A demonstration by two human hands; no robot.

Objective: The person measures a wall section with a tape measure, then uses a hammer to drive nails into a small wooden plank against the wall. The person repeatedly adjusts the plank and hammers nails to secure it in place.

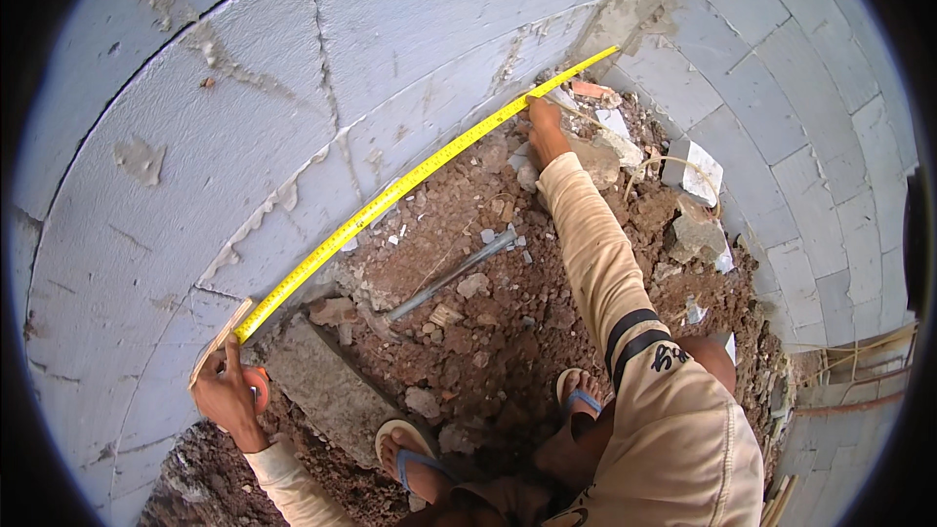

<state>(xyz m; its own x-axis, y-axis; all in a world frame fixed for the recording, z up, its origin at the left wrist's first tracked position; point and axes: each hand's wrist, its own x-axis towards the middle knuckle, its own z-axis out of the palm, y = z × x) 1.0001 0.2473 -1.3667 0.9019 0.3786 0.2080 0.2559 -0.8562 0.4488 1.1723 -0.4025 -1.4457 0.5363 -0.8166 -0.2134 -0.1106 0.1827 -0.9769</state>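
Observation:
A yellow tape measure blade (420, 175) is stretched along the foot of the pale block wall (410, 29), from lower left up to the far corner. My left hand (224, 395) is closed around the orange tape case (259, 388) at the near end, and a thin wooden strip (219, 342) sticks up from the same grip. Farther along, my right hand (546, 127) pinches the blade a little short of its far end. The blade's tip reaches past my right fingers to the corner where the two walls meet. Part of the case is hidden by my left hand.
A grey metal pipe (453, 273) lies on the rubble between my arms. Broken blocks (693, 172) and a reddish brick piece (593, 91) are heaped by the right wall (752, 107). A concrete ledge (322, 376) runs beside my sandalled left foot (415, 459).

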